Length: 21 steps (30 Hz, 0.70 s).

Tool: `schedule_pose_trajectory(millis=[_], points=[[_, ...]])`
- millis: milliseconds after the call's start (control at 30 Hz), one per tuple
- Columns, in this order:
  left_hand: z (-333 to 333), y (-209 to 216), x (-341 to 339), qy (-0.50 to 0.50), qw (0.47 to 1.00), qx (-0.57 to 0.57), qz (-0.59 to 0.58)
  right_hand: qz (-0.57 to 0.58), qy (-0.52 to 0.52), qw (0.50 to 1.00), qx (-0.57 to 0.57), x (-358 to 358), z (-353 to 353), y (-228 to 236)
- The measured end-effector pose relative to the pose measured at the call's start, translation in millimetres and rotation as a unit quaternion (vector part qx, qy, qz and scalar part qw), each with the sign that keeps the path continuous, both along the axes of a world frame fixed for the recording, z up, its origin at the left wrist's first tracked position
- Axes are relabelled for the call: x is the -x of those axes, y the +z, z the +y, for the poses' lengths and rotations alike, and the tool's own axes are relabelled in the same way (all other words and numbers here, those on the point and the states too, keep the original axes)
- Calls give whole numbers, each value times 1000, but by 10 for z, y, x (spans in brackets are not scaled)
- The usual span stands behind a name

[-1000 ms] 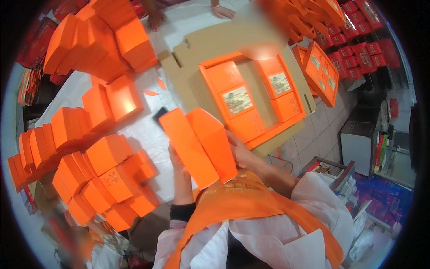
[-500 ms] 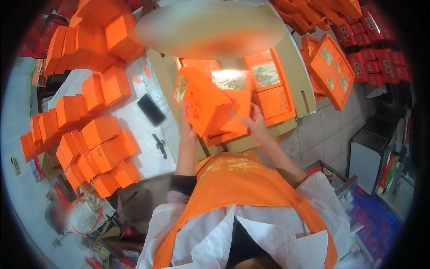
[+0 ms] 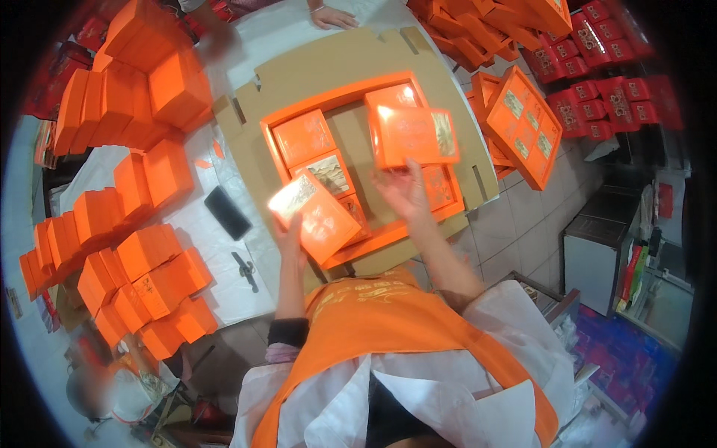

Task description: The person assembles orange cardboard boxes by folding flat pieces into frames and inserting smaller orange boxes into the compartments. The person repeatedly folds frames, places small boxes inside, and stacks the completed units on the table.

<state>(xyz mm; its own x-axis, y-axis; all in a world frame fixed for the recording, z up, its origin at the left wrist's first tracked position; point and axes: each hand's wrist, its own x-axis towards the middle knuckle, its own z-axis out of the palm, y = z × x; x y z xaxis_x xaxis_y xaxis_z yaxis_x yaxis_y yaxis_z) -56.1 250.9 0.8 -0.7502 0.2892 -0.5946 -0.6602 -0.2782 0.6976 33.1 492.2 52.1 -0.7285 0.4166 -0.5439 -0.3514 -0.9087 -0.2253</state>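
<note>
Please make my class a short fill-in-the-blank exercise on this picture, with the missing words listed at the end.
1. The left hand holds a box coloured mostly ______.
2. Of the left and right halves of the tray, the other box, which the right hand touches, is over the ______ one.
3. The tray lies on a sheet of brown ______.
4. The black phone lies to the ______ of the tray.

Missing words: orange; right; cardboard; left.

Looks like you're in a packing workshop: orange boxes (image 3: 153,276) stacked along your white-covered surface (image 3: 243,302), cardboard sheet (image 3: 314,67) under an open tray (image 3: 336,97), red boxes (image 3: 612,93) piled right, tiled floor (image 3: 515,213), your apron (image 3: 373,321), another person's hand (image 3: 333,17) opposite.
</note>
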Motion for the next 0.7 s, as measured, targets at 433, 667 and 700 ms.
schedule_pose_trajectory(millis=[433,667,700], points=[[-14,-16,7,-10,1000,-4,7,-267,86,960,0,-694,-67,-330],[-59,-60,42,-51,998,-33,-18,-182,-94,968,144,-228,45,-820],[-81,-90,63,-46,998,-30,-12,-182,-100,971,120,-174,14,-815]])
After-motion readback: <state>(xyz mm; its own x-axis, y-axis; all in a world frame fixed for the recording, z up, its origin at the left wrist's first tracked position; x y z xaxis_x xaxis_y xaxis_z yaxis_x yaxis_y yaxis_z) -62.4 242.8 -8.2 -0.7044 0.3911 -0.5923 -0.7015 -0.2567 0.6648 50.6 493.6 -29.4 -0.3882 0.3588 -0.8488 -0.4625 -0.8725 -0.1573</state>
